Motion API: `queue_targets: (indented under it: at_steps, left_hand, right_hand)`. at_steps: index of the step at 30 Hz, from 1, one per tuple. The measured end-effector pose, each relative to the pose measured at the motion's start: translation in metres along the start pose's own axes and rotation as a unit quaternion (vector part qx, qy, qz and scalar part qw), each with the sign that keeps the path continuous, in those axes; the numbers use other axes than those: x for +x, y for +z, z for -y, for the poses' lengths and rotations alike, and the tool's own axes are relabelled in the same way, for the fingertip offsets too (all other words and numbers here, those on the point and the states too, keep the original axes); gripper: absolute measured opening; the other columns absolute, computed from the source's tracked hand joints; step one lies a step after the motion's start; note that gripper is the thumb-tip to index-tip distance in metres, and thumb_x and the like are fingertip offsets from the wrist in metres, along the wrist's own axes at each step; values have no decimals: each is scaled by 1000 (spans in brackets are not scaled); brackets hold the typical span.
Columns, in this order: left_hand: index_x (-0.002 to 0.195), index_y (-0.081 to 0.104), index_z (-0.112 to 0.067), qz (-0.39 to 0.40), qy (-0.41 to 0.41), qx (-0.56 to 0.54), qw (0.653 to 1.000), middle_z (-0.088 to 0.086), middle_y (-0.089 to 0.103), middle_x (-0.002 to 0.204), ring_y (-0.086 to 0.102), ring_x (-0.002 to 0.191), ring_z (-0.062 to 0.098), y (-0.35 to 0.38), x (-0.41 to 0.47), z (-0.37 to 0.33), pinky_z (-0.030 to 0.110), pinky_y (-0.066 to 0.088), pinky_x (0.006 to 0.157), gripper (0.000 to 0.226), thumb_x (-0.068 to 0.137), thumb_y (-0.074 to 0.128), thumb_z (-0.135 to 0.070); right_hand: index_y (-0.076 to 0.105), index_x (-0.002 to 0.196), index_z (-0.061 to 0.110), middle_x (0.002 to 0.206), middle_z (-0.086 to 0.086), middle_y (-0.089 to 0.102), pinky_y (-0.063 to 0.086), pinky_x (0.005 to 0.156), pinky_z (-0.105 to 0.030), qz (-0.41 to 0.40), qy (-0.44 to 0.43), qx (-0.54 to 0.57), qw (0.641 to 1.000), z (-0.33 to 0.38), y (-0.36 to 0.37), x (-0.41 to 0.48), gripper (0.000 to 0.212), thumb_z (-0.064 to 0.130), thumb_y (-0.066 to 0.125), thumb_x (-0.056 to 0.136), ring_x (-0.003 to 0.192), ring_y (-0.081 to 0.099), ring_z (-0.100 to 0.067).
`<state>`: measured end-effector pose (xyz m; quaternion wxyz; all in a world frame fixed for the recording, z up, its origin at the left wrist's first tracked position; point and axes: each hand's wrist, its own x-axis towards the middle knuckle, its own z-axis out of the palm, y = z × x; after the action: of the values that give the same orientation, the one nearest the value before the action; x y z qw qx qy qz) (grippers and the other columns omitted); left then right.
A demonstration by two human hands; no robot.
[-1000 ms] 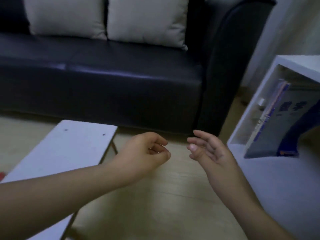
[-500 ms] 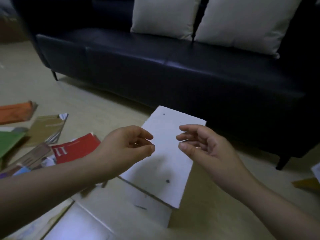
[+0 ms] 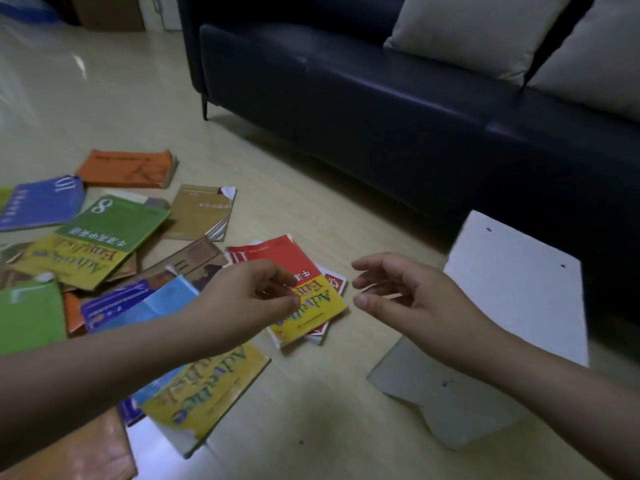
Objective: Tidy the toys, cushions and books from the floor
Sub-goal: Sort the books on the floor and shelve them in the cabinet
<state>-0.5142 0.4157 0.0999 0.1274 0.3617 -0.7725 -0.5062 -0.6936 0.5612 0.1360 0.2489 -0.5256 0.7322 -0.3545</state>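
Several books lie scattered on the pale floor at the left. Among them are an orange book (image 3: 128, 168), a blue book (image 3: 41, 202), a green book (image 3: 114, 223), a brown book (image 3: 204, 213), a red book (image 3: 277, 258) and a yellow book (image 3: 311, 313) on top of it. My left hand (image 3: 246, 299) hovers over the red and yellow books with fingers loosely curled, holding nothing. My right hand (image 3: 412, 299) floats to the right of the yellow book, fingers relaxed and empty. Two beige cushions (image 3: 478, 32) lean on the sofa seat.
A dark leather sofa (image 3: 346, 98) fills the upper right. A white board (image 3: 519, 289) stands on the floor under my right forearm, close to the sofa front. A cardboard box (image 3: 110, 12) sits at the far wall.
My view has swung left from the sofa and white shelf to the pile of books. Both hands stay out in front, empty, and now hover over the red and yellow books.
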Motion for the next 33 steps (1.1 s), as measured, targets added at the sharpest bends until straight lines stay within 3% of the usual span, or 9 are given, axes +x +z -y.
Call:
queue_targets:
  at_steps: [4,9,13,19,22,24,30,33]
  left_hand:
    - [103,65,-22,16,-26,16,999,-4,73,93,68,85,10,-22,-4,45,38,56,83,24,80,73,-26]
    - [107,64,-19,22,-52,54,997,-2,71,95,67,86,12,-23,3,79,39,57,81,23,85,68,-23]
    - [110,61,-20,53,-55,112,991,-4,68,103,65,92,6,-19,7,96,28,56,83,23,87,66,-23]
    - [116,58,-20,90,-68,239,964,-7,65,103,61,91,6,-23,21,130,25,54,83,31,87,66,-27]
    - [117,56,-21,97,-57,268,957,-8,63,108,57,90,4,-21,31,148,20,49,79,31,88,64,-29]
    - [121,54,-21,97,-50,284,953,-6,61,112,56,92,6,-21,38,159,20,48,80,34,89,61,-31]
    - [133,48,-21,70,-25,373,925,1,50,134,50,120,18,-22,71,192,29,43,97,43,91,58,-24]
    - [130,53,-21,88,20,402,911,1,53,128,50,117,19,-20,88,198,31,45,94,40,90,57,-16]
  right_hand:
    - [59,119,30,106,11,65,52,75,-16,70,12,-58,996,3,39,20,34,28,68,87,93,63,1]
    - [57,119,31,107,12,64,50,78,-14,112,48,-128,984,-11,54,22,34,35,66,87,97,60,1]
    - [58,122,26,115,10,61,48,85,-21,149,44,-203,967,-29,77,40,38,39,64,88,102,57,-4]
    - [51,134,18,134,-2,52,41,96,-27,210,52,-276,937,-57,125,76,52,43,60,89,122,49,-18]
    - [49,134,15,136,-5,49,40,93,-30,234,64,-304,921,-68,138,90,56,46,59,89,124,47,-21]
    - [51,129,15,132,-5,50,42,89,-31,218,76,-311,922,-77,147,103,54,49,59,88,119,49,-22]
    - [45,129,10,133,-12,45,43,95,-34,155,115,-293,936,-107,186,140,64,52,61,84,121,47,-29]
    - [37,138,9,142,-13,37,33,110,-37,148,109,-292,939,-113,201,150,78,57,61,82,133,34,-30]
